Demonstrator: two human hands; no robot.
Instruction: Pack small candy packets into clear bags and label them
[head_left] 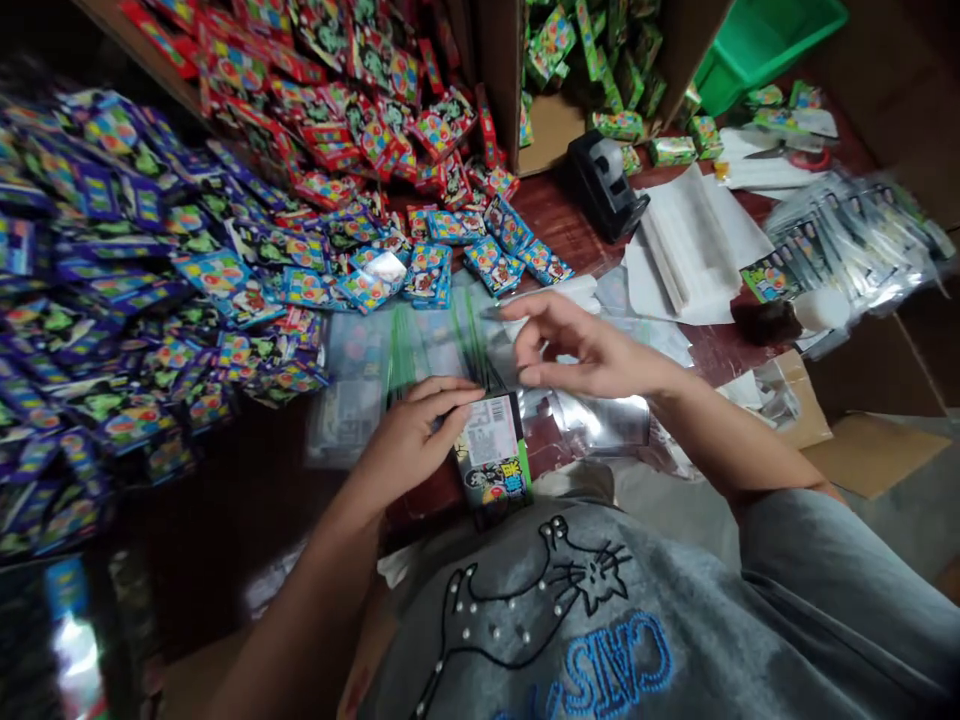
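Observation:
My left hand (416, 435) grips the upper left corner of a flat black box (491, 480) with colourful print, a green edge and a white barcode label (491, 430). The box lies close to my body at the table's front edge. Just above its upper right side hovers my right hand (574, 350), fingers bent, with a gap between thumb and forefinger. I make out nothing in it. Under and behind both hands lie clear plastic bags (349, 390) with green strips along their tops.
Purple candy packs (112, 220) pile up on the left, red packs (330, 110) behind them. Blue packs (491, 265) lie ahead. A black tape dispenser (604, 185), white paper sheets (690, 240), a bottle with a white cap (821, 312) and a green bin (772, 45) are to the right.

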